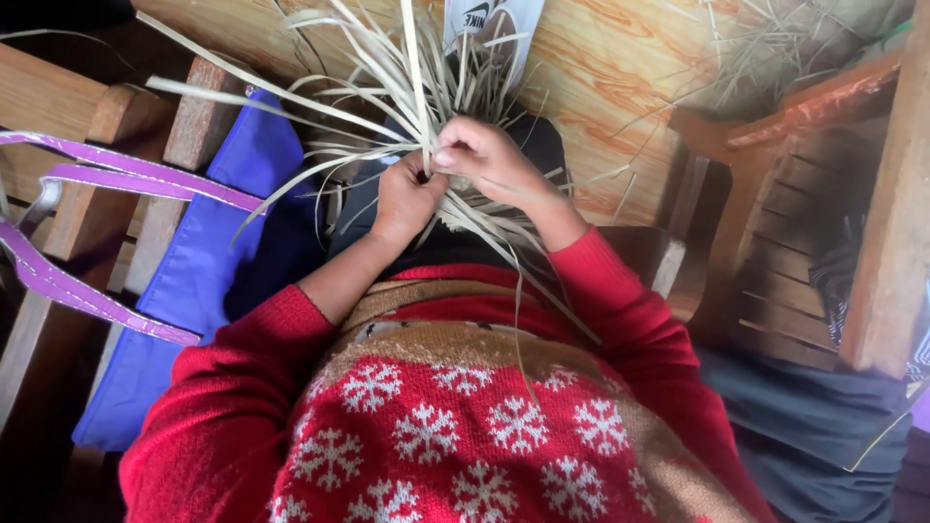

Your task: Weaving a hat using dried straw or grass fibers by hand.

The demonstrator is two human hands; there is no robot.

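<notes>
Purple glossy straps point(116, 179), flat and ribbon-like, far left. Blue fabric bag point(208, 261), smooth, lying on a slatted wooden bench point(58, 126). Left hand point(407, 199), fist closed around pale, flat dried grass strips point(387, 87) that fan upward. Right hand point(484, 155), touching the left, fingertips pinching one strip. Red knitted sweater point(436, 426), white snowflakes. Wooden chair point(814, 194), right.

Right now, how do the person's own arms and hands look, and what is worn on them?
Both arms wear red knitted sleeves, pushed up the forearms. The left hand and right hand are bare: no gloves, rings or watch visible. The sweater front shows white snowflakes.
</notes>
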